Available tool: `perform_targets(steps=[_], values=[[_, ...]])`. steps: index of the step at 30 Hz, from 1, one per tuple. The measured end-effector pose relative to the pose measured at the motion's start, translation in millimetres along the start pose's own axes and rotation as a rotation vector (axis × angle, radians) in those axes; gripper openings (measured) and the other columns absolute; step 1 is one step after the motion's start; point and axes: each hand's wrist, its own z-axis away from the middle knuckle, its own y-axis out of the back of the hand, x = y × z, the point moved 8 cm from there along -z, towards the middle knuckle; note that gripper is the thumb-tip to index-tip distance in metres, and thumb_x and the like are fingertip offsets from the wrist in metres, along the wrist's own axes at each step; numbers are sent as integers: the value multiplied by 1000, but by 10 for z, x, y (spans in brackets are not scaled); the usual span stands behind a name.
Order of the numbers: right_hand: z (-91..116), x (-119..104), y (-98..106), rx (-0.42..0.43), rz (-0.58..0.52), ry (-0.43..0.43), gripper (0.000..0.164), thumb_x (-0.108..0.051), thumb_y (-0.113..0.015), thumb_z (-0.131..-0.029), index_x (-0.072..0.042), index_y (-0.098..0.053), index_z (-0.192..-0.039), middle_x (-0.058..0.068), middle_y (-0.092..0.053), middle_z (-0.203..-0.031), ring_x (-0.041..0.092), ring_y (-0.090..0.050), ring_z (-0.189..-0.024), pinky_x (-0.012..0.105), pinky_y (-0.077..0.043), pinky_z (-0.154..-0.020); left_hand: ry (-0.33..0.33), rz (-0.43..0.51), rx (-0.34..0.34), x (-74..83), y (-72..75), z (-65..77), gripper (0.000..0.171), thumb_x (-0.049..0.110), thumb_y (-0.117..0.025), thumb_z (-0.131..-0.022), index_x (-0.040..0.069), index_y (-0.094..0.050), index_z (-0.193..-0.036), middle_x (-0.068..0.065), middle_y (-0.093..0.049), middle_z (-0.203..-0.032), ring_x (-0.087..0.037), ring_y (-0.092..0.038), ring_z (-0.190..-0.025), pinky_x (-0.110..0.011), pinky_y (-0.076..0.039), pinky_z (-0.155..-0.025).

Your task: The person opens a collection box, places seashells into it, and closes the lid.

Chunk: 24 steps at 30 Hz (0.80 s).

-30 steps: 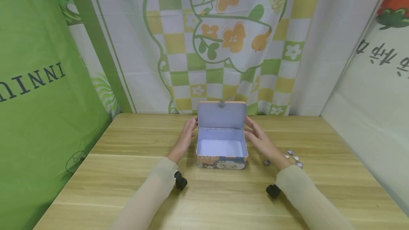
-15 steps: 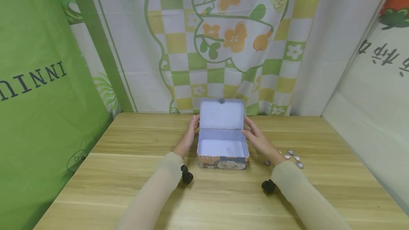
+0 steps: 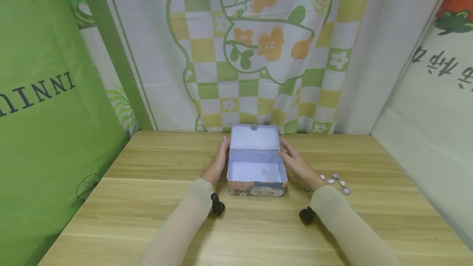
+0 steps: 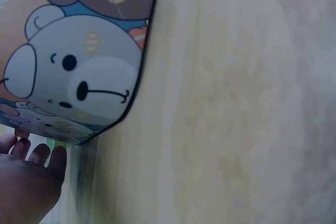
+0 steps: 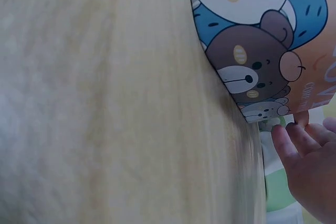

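A printed tin box (image 3: 257,171) stands on the table in the head view, its hinged lid (image 3: 255,138) raised and leaning back. Its pale inside shows nothing but a small dark speck. My left hand (image 3: 219,158) lies along the left side by the hinge, fingers reaching up beside the lid. On the opposite side, my right hand (image 3: 293,161) has its thumb at the box's back corner and fingers by the lid's edge. Cartoon bears cover the tin's sides (image 4: 79,72) in the left wrist view. In the right wrist view the fingers (image 5: 286,145) are extended and spread behind the tin.
Several small shells (image 3: 345,191) lie right of the tin, one partly by my right forearm. The wooden table (image 3: 258,233) ends at a patterned curtain (image 3: 207,52) behind the box. Green cloth (image 3: 55,155) hangs at the left, pale cloth (image 3: 425,134) at the right.
The lid has tipped farther back, its top edge now lower against the curtain. My right hand has shifted slightly left with it; the left wrist has come a little closer to the tin.
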Motion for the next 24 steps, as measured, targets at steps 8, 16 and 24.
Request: perform_targets(steps=[8, 16, 24], values=[[-5, -10, -7, -9, 6, -4, 68, -27, -43, -109, 0, -6, -160, 26, -9, -164, 46, -21, -146, 57, -28, -115, 55, -35, -16, -25, 0, 21, 82, 71, -13, -100, 18, -21, -161, -9, -12, -167, -32, -9, -151, -58, -1, -119], [64, -57, 10, -35, 0, -4, 69, -31, -43, -109, -2, -8, -160, 24, -10, -164, 46, -25, -144, 56, -29, -114, 82, -94, 2, 13, 28, 39, 83, 72, -17, -99, 18, -15, -162, -10, -9, -167, -31, -5, -152, -59, 1, -119], [189, -124, 57, -49, 58, -45, 66, -34, -43, -109, -6, -13, -161, 23, -13, -164, 46, -26, -144, 57, -28, -115, 7, -215, -39, 143, 72, 157, 77, 65, -24, -103, 17, -15, -162, -2, -10, -168, -27, -6, -152, -56, -5, -120]])
